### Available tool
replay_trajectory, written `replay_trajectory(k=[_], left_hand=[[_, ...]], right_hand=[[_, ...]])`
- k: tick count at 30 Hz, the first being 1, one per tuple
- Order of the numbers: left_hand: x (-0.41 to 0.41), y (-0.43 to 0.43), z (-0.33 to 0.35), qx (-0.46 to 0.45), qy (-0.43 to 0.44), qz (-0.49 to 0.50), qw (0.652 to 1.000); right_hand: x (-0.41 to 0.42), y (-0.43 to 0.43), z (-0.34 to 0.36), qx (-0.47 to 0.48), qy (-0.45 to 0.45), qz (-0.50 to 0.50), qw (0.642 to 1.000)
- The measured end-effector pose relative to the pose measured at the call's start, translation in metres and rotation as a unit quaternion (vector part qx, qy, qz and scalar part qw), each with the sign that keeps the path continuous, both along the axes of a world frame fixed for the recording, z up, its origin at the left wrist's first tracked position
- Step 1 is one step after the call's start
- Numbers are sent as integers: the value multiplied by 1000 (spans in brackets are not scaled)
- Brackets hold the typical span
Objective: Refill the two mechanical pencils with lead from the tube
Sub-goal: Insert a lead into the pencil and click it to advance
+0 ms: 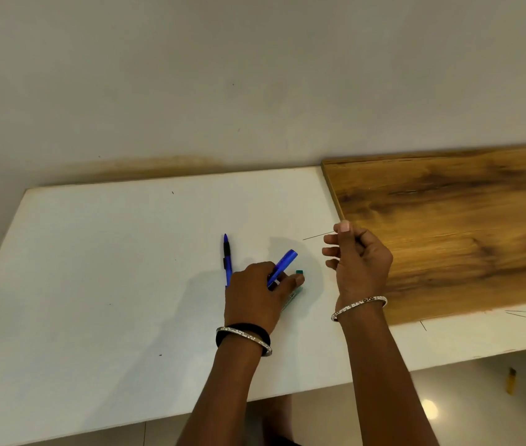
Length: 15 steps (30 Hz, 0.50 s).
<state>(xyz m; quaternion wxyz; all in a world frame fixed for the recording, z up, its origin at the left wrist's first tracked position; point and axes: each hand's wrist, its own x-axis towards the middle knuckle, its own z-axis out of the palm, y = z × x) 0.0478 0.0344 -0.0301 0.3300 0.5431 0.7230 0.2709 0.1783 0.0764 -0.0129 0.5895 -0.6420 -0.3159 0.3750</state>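
A person's two bare hands work over a white table [110, 268] near the middle of the frame. The left hand [255, 297] rests low at center, its fingers closed around a blue mechanical pencil [282, 267] that tilts up toward the upper right, open end raised. Beneath that hand's fingertips lies a greenish lead tube [292, 296], mostly hidden, and a small green cap [299, 272] sits on the table just beside the index finger. A second blue mechanical pencil [227, 259] lies flat on the table just left of the hand, tip pointing toward the wall. To the right of center, the right hand [360, 262] is lifted above the table edge, thumb and forefinger pinching one thin lead [318, 235] that points left toward the raised pencil without touching it; its other fingers curl loosely. A wooden board [448, 226] fills the right of the frame. A few loose leads [517, 313] lie on the table at the lower right.
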Motion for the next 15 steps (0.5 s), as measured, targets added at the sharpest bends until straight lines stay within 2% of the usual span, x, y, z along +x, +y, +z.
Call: replay_trajectory(k=[4, 10, 15], left_hand=[[4, 0, 8, 38, -33, -32, 998], [-3, 3, 17, 117, -41, -48, 991], [-13, 5, 14, 128, -36, -38, 990]], right_hand=[[-6, 0, 11, 76, -66, 7, 995], [-12, -3, 14, 95, -119, 31, 988], [-13, -3, 16, 105, -121, 32, 986]])
